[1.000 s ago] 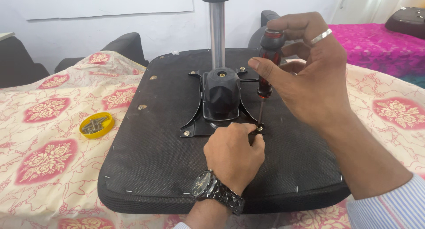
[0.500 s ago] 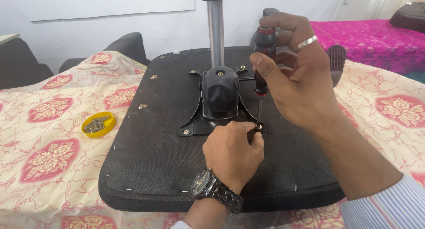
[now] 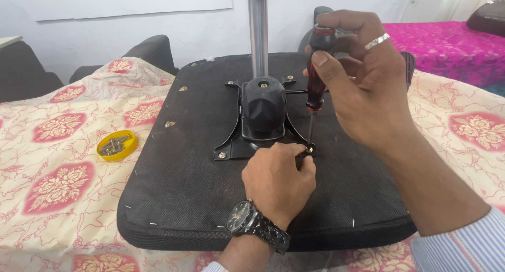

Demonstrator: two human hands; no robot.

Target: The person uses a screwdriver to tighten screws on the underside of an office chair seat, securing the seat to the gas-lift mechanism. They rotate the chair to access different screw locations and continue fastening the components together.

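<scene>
Upturned chair seat (image 3: pixel 173 188) lies on a floral cloth. Right hand (image 3: pixel 368 88) grips a red-black screwdriver (image 3: pixel 315 77), tip on the near-right screw (image 3: pixel 309 149) — left hand (image 3: pixel 279 180) pinches it steady. Other plate screws appear seated; spare screws wait in a yellow lid (image 3: pixel 117 145).

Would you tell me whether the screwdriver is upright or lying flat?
Upright: the screwdriver stands nearly vertical in the right hand, tip down at the plate's corner screw.

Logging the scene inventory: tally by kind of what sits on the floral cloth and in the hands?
Upturned black chair seat: 1
Red-and-black-handled screwdriver: 1, in right hand
Yellow round lid holding screws: 1
Left hand at the screw
Total: 3
</scene>
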